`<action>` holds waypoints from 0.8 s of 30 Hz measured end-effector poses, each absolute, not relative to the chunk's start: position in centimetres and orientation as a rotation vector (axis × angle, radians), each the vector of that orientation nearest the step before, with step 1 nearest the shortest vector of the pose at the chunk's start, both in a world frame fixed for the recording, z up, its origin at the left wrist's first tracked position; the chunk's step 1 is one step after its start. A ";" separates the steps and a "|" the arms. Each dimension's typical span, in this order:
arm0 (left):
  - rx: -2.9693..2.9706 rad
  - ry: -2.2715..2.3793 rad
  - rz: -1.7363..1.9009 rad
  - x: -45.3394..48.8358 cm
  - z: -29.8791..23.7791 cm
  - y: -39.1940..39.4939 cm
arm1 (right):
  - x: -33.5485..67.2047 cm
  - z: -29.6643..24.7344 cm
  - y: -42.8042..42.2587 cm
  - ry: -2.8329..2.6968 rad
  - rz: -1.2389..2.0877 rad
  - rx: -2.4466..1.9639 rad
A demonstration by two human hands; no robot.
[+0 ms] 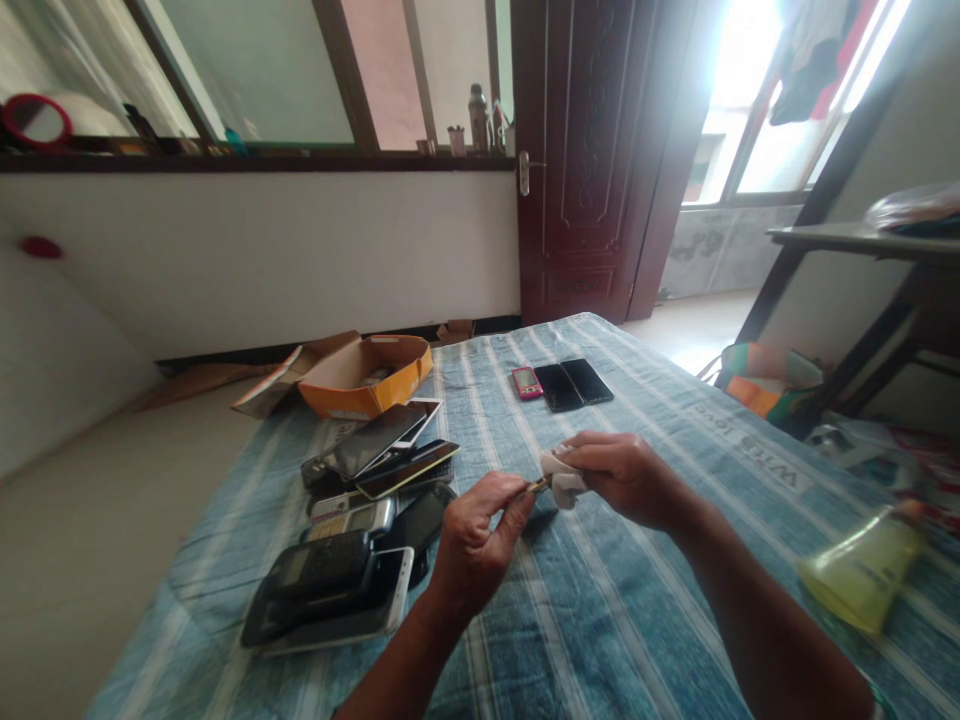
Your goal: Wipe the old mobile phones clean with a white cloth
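Note:
My left hand (472, 540) is closed in a pinch on a small thin object (538, 486) that I cannot make out. My right hand (622, 475) is closed on a small white wad, perhaps cloth or tissue (561, 480), pressed against the tip of that object. Both hands hover over a blue striped cloth (600, 600) covering the table. A pile of several phones (360, 520) lies just left of my left hand. Farther off lie a small pink phone (526, 382) and two black phones (574, 385) side by side.
An open orange cardboard box (360, 375) sits at the table's far left. A yellowish translucent bottle (862, 570) lies at the right edge. A dark wooden door (592, 150), a window sill with small items, and a metal-framed shelf (862, 240) stand beyond.

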State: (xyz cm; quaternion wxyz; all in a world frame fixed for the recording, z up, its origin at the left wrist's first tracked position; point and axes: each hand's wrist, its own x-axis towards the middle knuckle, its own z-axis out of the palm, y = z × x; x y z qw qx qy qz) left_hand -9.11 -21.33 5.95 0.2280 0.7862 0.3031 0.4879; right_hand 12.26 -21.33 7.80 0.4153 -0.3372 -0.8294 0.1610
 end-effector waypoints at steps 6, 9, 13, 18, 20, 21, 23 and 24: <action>2.155 0.865 1.303 -9.2 5.9 -21.4 | 12.6 7.9 -21.3 -2.100 0.403 -0.872; 2.156 0.831 1.268 -9.2 6.1 -21.4 | 12.5 7.9 -21.4 -2.113 0.360 -0.897; 2.144 0.802 1.231 -9.2 6.3 -21.3 | 12.0 8.0 -21.6 -2.127 0.330 -0.886; 2.125 0.788 1.196 -9.2 6.4 -21.4 | 10.6 7.8 -22.0 -2.135 0.273 -0.835; 2.118 0.779 1.193 -9.3 6.4 -21.5 | 10.1 7.6 -22.0 -2.135 0.243 -0.809; 2.113 0.777 1.190 -9.3 6.4 -21.5 | 9.8 7.6 -22.1 -2.136 0.234 -0.796; 2.094 0.779 1.189 -9.3 6.3 -21.4 | 9.5 7.5 -22.1 -2.135 0.229 -0.775; 2.077 0.784 1.190 -9.3 6.3 -21.4 | 9.5 7.5 -22.1 -2.133 0.232 -0.771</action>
